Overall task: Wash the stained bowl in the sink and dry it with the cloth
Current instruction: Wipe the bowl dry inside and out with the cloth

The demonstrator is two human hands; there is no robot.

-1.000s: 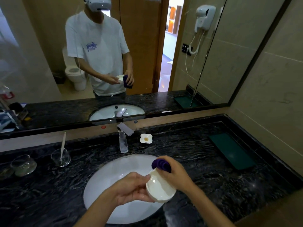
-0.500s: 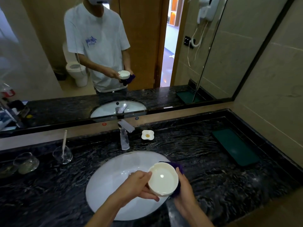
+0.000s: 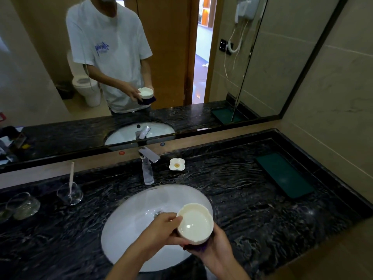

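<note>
A cream bowl (image 3: pixel 195 222) with a scalloped rim sits upright over the right side of the white oval sink (image 3: pixel 129 225); its inside looks clean and glossy. My left hand (image 3: pixel 161 231) grips the bowl's left rim with thumb and fingers. My right hand (image 3: pixel 217 246) cups the bowl from below with the purple cloth (image 3: pixel 198 248) pressed between palm and bowl; only a sliver of cloth shows. The chrome tap (image 3: pixel 148 164) stands behind the sink with no water running.
A small flower-shaped white dish (image 3: pixel 177 164) sits right of the tap. Two glass cups (image 3: pixel 70 194) (image 3: pixel 23 205) stand at the left on the black marble counter (image 3: pixel 252 203). A dark green tray (image 3: pixel 284 174) lies at far right. The mirror behind reflects the scene.
The bowl has turned from bottom-up to mouth-up. The cloth has moved from on top of the bowl to underneath it, in my right hand.
</note>
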